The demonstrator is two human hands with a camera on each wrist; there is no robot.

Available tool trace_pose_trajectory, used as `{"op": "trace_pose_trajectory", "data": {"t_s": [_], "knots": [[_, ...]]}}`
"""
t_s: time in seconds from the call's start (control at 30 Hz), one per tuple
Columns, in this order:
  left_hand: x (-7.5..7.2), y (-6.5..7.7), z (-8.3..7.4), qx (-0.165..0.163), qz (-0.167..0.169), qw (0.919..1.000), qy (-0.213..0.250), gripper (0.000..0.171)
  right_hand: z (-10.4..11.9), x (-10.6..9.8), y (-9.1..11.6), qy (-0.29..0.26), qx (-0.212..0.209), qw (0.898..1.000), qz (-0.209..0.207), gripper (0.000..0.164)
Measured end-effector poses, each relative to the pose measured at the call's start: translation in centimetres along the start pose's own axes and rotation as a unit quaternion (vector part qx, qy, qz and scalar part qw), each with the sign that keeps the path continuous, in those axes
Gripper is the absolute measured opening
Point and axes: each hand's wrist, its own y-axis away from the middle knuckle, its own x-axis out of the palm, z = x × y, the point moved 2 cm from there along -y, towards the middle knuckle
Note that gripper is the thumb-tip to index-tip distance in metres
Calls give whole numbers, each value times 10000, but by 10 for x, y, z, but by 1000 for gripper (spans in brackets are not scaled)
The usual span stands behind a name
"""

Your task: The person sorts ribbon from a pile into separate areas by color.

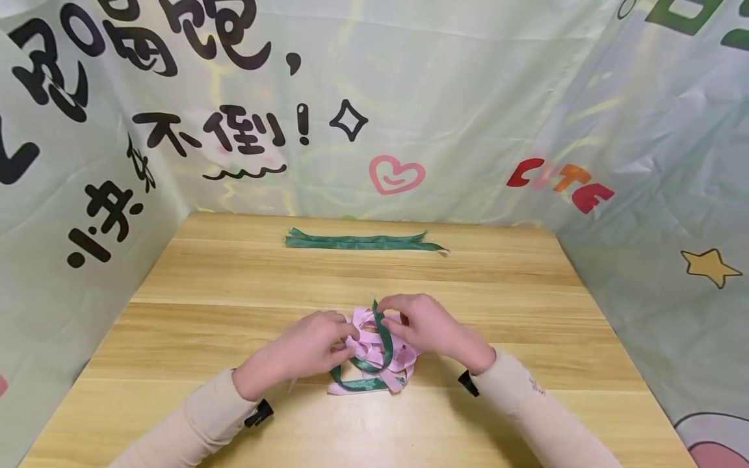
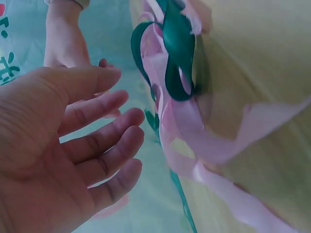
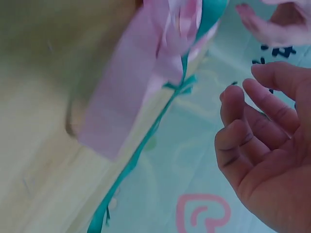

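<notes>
A loose heap of pink ribbon (image 1: 404, 357) lies on the table between my two hands, with a green ribbon (image 1: 365, 385) looped through and over it. One green end stands up at the far side of the heap. My left hand (image 1: 310, 341) is at the heap's left edge; in the left wrist view its fingers are spread and hold nothing. My right hand (image 1: 427, 325) is at the upper right, fingertips close to the raised green end. The right wrist view has its fingers loosely bent with nothing between them. Whether either hand touches the ribbon is unclear.
Farther back on the wooden table (image 1: 234, 273) lie green ribbon strips (image 1: 357, 242), stretched out side by side. A printed cloth (image 1: 468, 97) hangs around the back and both sides of the table.
</notes>
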Motion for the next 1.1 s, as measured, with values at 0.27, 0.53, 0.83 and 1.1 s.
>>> {"op": "trace_pose_trajectory", "data": {"t_s": [0.27,0.53,0.83,1.1], "knots": [[12,0,-8,208,135,9989,-395,19,13,23,13,79,-542,9969,562,12],[25,1,-7,271,195,9984,-451,16,18,35,20,706,-284,9903,1162,25],[34,1,-1,240,49,9981,-560,9,20,40,16,810,-316,9914,982,6],[27,1,-2,11,-482,9978,-449,11,21,31,13,594,-403,9973,141,5]]}}
